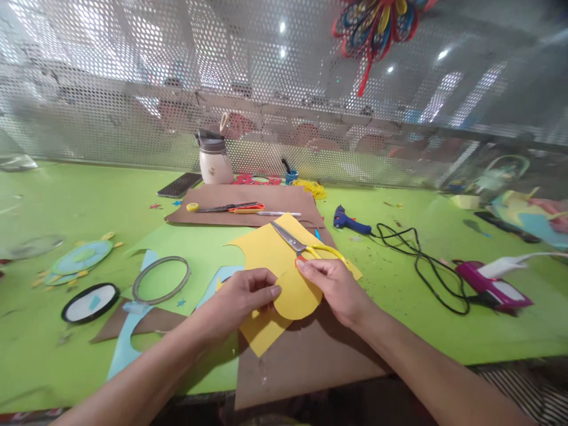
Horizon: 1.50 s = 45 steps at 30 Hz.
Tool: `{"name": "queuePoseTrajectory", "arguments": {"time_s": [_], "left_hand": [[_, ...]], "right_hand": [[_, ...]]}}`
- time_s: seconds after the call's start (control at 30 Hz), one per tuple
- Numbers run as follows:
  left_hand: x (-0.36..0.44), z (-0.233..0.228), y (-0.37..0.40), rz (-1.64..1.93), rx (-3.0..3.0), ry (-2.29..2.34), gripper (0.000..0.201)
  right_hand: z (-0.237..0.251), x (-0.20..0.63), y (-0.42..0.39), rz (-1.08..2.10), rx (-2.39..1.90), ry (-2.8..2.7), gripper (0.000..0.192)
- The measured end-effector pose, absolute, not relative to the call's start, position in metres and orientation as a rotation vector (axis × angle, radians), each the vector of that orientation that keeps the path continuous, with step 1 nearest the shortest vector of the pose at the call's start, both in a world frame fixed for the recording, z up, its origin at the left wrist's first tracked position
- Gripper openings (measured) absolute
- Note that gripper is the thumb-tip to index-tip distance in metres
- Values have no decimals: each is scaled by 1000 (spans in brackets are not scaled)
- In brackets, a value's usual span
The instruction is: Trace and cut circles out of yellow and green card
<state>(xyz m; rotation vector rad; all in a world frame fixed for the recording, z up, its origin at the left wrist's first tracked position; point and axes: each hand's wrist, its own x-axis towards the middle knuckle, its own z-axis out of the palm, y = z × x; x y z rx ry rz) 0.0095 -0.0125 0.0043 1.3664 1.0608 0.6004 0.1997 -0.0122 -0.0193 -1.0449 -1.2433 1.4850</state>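
Head cam: yellow paper sheet [270,251] lies flat on brown cardboard [306,355], long axis running diagonal from near-left corner to far-right corner. A rounded yellow cut-out [296,296] sits at the sheet's near edge, curved end pointing toward the person.

Scissors [306,247], yellow handles, lie on top of the sheet. Long axis diagonal; blade tips point far-left, handles toward near-right. Blades read as closed.

Grip:
- Left hand [239,299]: fingers curled, thumb and fingertips pinched onto the cut-out's left edge, just left of sheet centre.
- Right hand [335,287]: fingers together, pinching the cut-out's right edge. Index tip touches the scissor handle or sits just beside it; cannot tell which.

Surface: green table [89,201], scattered w/ paper scraps. Positions rel. to the sheet:
- Left: grey ring [161,279], black-rimmed disc [90,302], light-blue paper pieces [128,337].
- Behind: second brown cardboard [244,198] w/ tape roll, tools and a pen on it; cream jar [215,160]; dark phone-like slab [180,184].
- Right: blue glue gun [350,222] w/ black cable [421,260]; farther right, a magenta-and-white glue gun [494,284].

Room: perforated metal panel [133,89] forms the back wall behind the table; multicolour paper decoration [377,26] hangs at top.
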Motion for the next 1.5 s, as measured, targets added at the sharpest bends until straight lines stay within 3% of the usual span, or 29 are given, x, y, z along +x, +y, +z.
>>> {"name": "queuePoseTrajectory", "arguments": {"time_s": [0.23,0.43,0.77,1.07,1.5], "left_hand": [[13,-5,-11,549,1445,1119,28],[10,-3,-12,550,1449,1085,29],[10,-1,-12,575,1402,1065,30],[13,-1,-14,540,1462,1093,28],[8,-6,-12,688,1245,1085,31]], "right_hand": [[-21,199,-13,1462,-1055,-1245,35],[-20,201,-15,1490,-1057,-1307,22],[-17,202,-13,1563,-1016,-1218,31],[-19,197,-14,1576,-1050,-1263,23],[-18,204,-9,1585,-1050,-1140,32]]}}
